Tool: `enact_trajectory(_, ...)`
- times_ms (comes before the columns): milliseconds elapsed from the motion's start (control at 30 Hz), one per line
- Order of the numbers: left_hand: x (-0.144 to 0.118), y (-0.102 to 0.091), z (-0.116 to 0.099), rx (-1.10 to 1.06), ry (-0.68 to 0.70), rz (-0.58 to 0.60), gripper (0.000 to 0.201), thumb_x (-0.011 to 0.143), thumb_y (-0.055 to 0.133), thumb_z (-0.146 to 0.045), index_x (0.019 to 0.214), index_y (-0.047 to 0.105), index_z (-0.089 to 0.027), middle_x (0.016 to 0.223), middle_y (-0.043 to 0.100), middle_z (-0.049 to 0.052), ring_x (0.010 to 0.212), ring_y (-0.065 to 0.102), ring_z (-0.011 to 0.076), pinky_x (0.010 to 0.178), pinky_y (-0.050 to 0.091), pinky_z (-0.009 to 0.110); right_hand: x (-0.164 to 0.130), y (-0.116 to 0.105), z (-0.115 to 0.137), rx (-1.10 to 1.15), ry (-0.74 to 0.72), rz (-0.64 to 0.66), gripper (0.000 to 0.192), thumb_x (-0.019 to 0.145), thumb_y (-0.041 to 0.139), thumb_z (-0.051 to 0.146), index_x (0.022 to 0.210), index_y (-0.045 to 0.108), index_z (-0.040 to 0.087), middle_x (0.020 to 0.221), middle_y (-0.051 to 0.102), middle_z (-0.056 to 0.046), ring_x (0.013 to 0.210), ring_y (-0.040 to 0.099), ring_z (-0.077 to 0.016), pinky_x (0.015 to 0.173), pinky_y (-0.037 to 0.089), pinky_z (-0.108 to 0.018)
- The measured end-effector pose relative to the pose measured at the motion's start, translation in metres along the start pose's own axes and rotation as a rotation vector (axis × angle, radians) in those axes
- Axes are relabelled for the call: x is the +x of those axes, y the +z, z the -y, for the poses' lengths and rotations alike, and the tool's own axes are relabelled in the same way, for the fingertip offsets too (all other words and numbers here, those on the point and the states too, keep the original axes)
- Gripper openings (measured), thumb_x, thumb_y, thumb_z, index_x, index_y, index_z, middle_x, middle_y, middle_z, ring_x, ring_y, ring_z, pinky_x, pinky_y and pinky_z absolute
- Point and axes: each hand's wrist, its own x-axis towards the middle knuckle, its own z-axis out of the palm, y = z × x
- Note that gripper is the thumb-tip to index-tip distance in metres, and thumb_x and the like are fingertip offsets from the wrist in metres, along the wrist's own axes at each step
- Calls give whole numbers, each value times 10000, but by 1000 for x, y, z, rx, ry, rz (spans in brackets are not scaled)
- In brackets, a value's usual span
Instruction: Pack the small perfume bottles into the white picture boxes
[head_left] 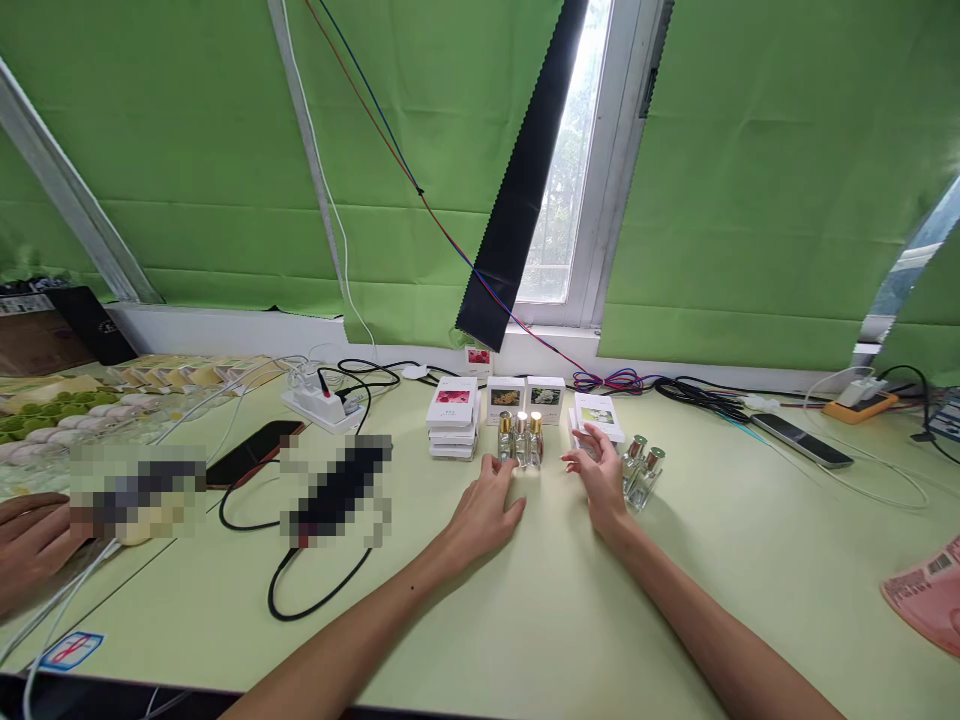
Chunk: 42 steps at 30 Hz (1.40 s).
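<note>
Three small glass bottles (521,445) stand upright in a row on the table; the outer caps are gold, the middle one paler. My left hand (486,508) rests by the leftmost bottle with its thumb apart, fingertips at or touching the base. Over the front of a low stack of white boxes with a green picture (598,408) hovers my right hand (602,478), fingers spread and holding nothing visible. Two glass bottles with silver caps (645,470) stand just right of it, partly behind the wrist. Two white flower-picture boxes (545,396) stand upright behind the row.
A stack of white boxes with pink flowers (453,415) stands left of the bottles. Farther left are a power strip (322,405), a phone (253,455), cables and another person's hand (34,545). At right lie a phone (801,440) and a pink sheet (930,595).
</note>
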Motion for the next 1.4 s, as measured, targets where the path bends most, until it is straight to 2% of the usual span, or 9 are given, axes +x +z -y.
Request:
enact_trajectory(367, 0, 1, 1, 10, 19, 9, 438, 937, 523, -313, 1362, 468, -223, 1210, 538, 117, 982, 670, 293, 820, 514, 368, -5, 0, 2, -38, -36, 38, 585, 673, 679, 242, 1249, 577, 231, 1302, 660, -113, 730, 696, -204, 582, 532, -319)
enact_trajectory(633, -1, 0, -1, -7, 22, 14, 435, 933, 530, -297, 1355, 468, -216, 1220, 555, 120, 1016, 668, 299, 844, 515, 374, -8, 1, 0, -86, -47, 91, 658, 687, 662, 316, 1320, 534, 193, 1243, 672, -140, 679, 691, -174, 556, 535, -300)
enact_trajectory(833, 0, 1, 0, -14, 12, 13, 456, 930, 543, -295, 1371, 457, -218, 1258, 561, 130, 1069, 661, 302, 869, 511, 364, -14, 3, 3, -134, -70, 159, 654, 705, 650, 339, 1326, 522, 181, 1167, 698, -120, 636, 675, -158, 535, 524, -287)
enact_trajectory(1100, 0, 0, 0, -9, 18, 17, 488, 932, 542, -298, 1403, 439, -221, 1271, 558, 133, 1085, 662, 307, 877, 507, 374, -18, 6, 2, -198, -108, 231, 432, 714, 595, 297, 1126, 597, 167, 963, 700, -58, 557, 638, -136, 506, 486, -267)
enact_trajectory(1267, -1, -2, -2, 4, 14, 36, 438, 938, 547, -307, 1362, 484, -220, 1242, 556, 129, 1025, 680, 297, 840, 506, 367, -19, 6, 0, -287, -165, 303, 270, 738, 573, 279, 979, 639, 176, 903, 712, -50, 538, 645, -146, 520, 496, -275)
enact_trajectory(1400, -1, -1, -1, 4, 21, 27, 394, 938, 540, -313, 1319, 514, -216, 1231, 545, 125, 1001, 688, 300, 826, 514, 375, -21, 6, 0, -338, -190, 378, 225, 754, 572, 293, 933, 662, 190, 890, 724, -46, 533, 644, -149, 545, 512, -288)
